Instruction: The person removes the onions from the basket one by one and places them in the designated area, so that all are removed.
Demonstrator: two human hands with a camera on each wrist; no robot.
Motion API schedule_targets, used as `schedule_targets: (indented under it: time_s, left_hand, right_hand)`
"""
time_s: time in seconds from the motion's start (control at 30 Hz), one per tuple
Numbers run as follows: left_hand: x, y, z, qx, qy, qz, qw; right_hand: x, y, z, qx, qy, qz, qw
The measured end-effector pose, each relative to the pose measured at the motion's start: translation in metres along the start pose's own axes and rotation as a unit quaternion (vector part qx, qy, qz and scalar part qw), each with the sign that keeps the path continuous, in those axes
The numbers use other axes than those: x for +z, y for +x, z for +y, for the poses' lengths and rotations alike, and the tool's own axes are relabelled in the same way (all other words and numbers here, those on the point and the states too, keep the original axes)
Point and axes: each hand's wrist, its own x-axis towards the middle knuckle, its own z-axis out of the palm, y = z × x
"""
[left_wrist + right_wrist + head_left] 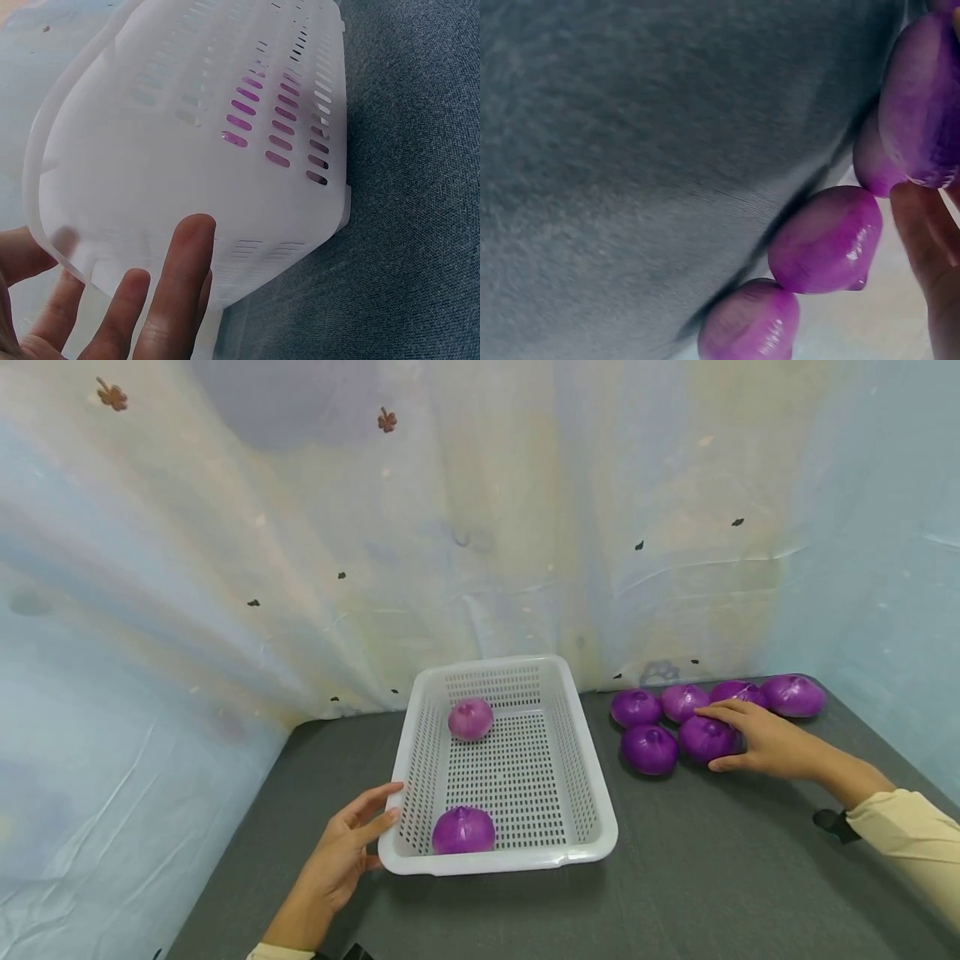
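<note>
Gripping a purple onion (707, 740) right of the white basket (498, 863): the right hand (772, 745), fingers curled.
The left hand (341, 852) pinches the basket's left rim; two onions (463, 832) sit inside.

No legible text or numbers (any view).

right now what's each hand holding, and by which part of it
Left hand: the white basket, by its left rim. Right hand: a purple onion, round its sides.

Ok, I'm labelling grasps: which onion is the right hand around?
The onion on the right of the front pair outside the basket; it alone sits between the thumb and fingers of the right hand.
</note>
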Motion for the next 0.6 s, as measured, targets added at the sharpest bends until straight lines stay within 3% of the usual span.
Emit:
schedule_targets:
  time_s: [0.4,0.6]
  left_hand:
    - [-0.0020,0.0013,-0.0018,-0.001,-0.005,-0.004,1.0000]
    - [-0.0018,0.0013,-0.0008,0.000,-0.003,-0.002,1.0000]
  right_hand:
    - [0.0072,-0.0020,0.0031,-0.007,0.016,0.013,0.9998]
    - [0.0089,-0.0022,0.0037,0.008,0.030,0.005,0.9995]
